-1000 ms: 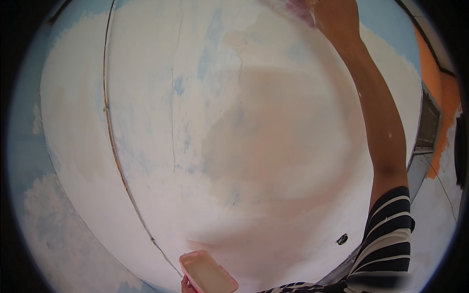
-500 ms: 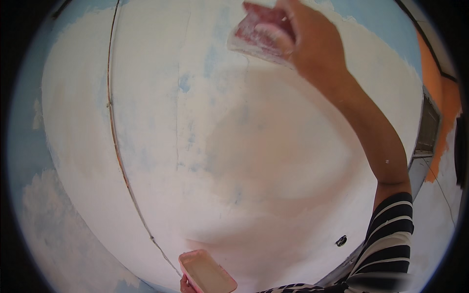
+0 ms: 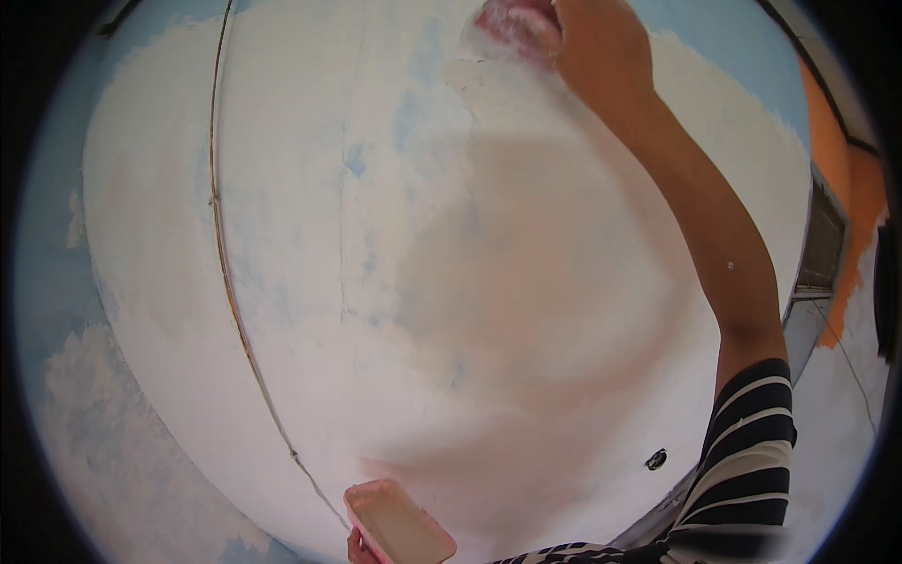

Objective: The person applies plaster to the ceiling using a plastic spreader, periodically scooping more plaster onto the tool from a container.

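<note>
My right hand (image 3: 601, 42) is raised high at the top of the view, closed on a red putty scraper (image 3: 512, 23) smeared with white. The scraper lies against the upper wall (image 3: 291, 188), and the frame's top edge cuts part of it off. Low down, the fingers of my left hand (image 3: 356, 547) grip one side of a pink rectangular tray (image 3: 366, 490). Something smooth and off-white, like putty (image 3: 404, 528), is in the tray. White coating covers much of the wall, with light blue patches showing through.
A thin brown cable (image 3: 221, 254) runs down the wall's left part. A small dark hole or fitting (image 3: 656, 460) is at the lower right. Farther right are a framed opening (image 3: 823, 240) and an orange-painted wall (image 3: 860, 202). Bare blue paint (image 3: 52, 254) borders the left.
My right hand has moved the scraper a little upward, farther toward the top edge, uncovering a strip of wall below it. My left hand and the tray stay in place.
</note>
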Action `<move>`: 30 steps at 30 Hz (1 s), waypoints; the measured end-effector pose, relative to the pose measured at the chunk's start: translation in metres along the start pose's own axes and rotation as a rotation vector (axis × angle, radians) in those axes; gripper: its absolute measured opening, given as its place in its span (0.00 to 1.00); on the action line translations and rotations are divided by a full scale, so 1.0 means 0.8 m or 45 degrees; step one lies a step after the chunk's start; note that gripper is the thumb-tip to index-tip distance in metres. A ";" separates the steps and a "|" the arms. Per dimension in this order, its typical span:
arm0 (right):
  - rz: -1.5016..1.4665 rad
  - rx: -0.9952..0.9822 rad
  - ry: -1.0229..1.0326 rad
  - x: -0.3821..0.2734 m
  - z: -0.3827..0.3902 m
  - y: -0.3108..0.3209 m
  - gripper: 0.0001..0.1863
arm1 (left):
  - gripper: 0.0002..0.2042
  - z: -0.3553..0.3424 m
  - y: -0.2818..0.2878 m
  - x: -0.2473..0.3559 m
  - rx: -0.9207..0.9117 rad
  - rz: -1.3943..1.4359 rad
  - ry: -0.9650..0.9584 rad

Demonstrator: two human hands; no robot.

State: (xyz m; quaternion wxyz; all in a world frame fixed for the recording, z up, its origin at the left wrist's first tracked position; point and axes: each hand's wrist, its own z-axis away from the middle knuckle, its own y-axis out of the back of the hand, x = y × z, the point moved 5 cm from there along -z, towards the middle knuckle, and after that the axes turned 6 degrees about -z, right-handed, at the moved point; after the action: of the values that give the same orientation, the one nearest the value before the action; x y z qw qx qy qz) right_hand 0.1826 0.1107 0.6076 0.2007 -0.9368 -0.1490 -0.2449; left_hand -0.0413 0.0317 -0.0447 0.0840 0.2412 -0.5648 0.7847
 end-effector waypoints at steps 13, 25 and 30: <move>-0.232 0.059 -0.183 0.021 -0.007 0.013 0.15 | 0.29 0.005 -0.001 0.000 0.008 -0.018 0.004; -0.370 0.019 -0.398 0.080 -0.012 0.015 0.14 | 0.30 0.007 -0.009 -0.003 -0.004 -0.035 0.023; -0.685 -0.533 -0.252 -0.017 0.066 0.009 0.16 | 0.30 0.009 -0.005 -0.004 -0.010 -0.028 0.018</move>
State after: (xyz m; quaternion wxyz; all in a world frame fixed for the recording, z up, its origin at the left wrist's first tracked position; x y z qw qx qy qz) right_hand 0.1952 0.1254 0.5560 -0.0827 -0.9040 -0.3558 -0.2222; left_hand -0.0346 0.0266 -0.0409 0.0975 0.2415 -0.5646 0.7832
